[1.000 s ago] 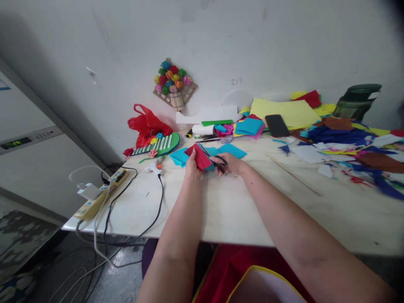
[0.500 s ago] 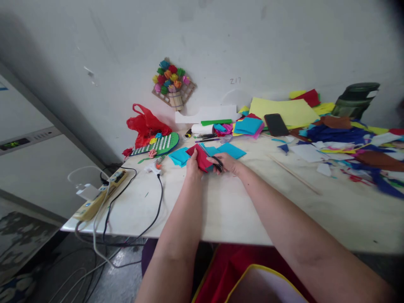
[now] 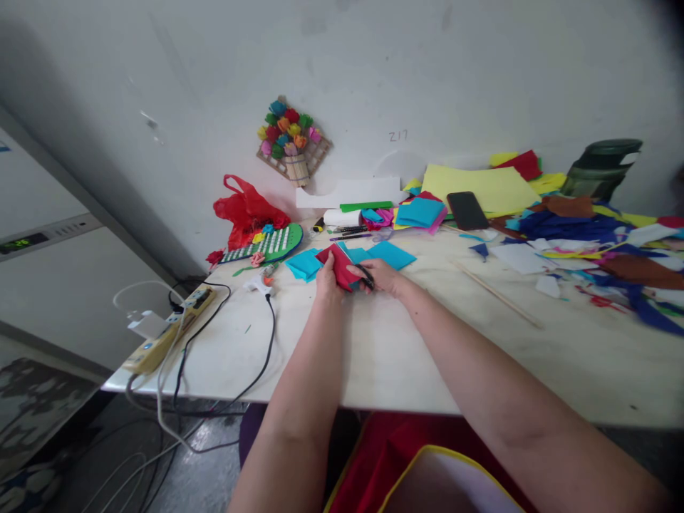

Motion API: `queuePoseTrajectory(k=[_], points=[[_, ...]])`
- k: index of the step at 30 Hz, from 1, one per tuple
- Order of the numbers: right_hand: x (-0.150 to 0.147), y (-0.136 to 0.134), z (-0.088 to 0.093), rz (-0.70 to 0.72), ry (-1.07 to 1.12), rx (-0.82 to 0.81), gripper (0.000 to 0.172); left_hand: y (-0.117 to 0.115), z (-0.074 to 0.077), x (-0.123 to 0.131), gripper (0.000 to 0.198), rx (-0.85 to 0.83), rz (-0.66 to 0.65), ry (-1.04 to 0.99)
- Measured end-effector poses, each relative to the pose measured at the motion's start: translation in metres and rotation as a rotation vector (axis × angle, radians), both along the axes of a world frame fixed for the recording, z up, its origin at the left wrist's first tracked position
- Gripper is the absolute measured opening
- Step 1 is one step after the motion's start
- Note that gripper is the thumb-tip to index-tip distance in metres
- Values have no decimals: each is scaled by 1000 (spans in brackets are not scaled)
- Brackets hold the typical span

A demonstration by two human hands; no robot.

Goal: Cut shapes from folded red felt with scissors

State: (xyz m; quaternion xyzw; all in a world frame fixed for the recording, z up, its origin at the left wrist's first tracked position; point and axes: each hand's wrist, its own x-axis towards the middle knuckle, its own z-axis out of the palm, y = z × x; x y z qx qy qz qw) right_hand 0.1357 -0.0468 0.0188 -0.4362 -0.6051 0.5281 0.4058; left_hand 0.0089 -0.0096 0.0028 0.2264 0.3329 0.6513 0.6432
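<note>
2 hands (image 3: 328, 279) (image 3: 383, 276) partly hide red paper (image 3: 340, 266) and scissors (image 3: 368, 277).

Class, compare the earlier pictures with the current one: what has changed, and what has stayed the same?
The handles of the scissors have come closer together in the right hand, which has edged slightly left. Nothing was let go: the left hand still holds the red paper. The glue gun and phone stayed put.

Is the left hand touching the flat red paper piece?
Touching. The head view shows the left hand holding the flat red paper piece, its thumb over the left side.
</note>
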Motion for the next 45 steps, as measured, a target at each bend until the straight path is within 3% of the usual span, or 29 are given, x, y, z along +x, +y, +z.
queuePoseTrajectory(k=[14, 23, 30, 45], points=[[-2, 8, -8, -34, 41, 11, 38, 1, 0, 1, 17, 2, 50, -28], [-4, -1, 2, -34, 44, 46, 36, 0, 2, 2, 16, 5, 60, -41], [-5, 3, -1, -43, 36, 56, 32, 0, 3, 1, 17, 10, 73, -44], [2, -1, 1, -4, 52, -52, 36, -3, 1, 2, 20, 16, -60, -29]])
